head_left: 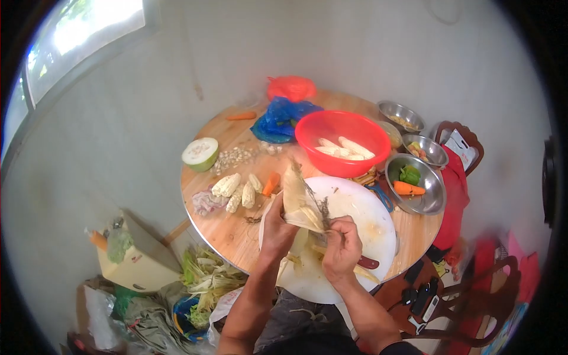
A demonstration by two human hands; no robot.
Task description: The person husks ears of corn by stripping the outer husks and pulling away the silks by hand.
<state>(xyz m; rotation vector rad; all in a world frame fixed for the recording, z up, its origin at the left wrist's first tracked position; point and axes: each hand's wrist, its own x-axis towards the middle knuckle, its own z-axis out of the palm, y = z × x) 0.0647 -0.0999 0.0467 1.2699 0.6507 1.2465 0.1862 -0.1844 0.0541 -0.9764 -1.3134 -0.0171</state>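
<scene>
A person's two bare hands are close together above a round, white cutting board point(370, 222), both on one ear of corn point(300, 204) in its papery, straw-coloured husk. The left hand point(280, 228) is wrapped around its side; the right hand point(343, 244) pinches its edge, thumb against curled fingers, by a fringe of dark, stringy silk. On the smooth board, partly behind the right wrist, lies a knife with a glossy, dark red handle point(368, 262).

The board sits on a round table point(236, 239) of pale, grained wood. Left of the board are stubby, knobbly cobs point(235, 197) and, farther off, a cut gourd point(200, 154) with a flat white face and green rind. Beyond the board, a red plastic basin point(307, 142) holds slim, cream-coloured ears — bare of husk — beside a crumpled, shiny blue bag point(281, 121). At right, a steel bowl point(436, 198) holds a wrinkled green pepper point(409, 174) and a carrot piece point(408, 188).
</scene>
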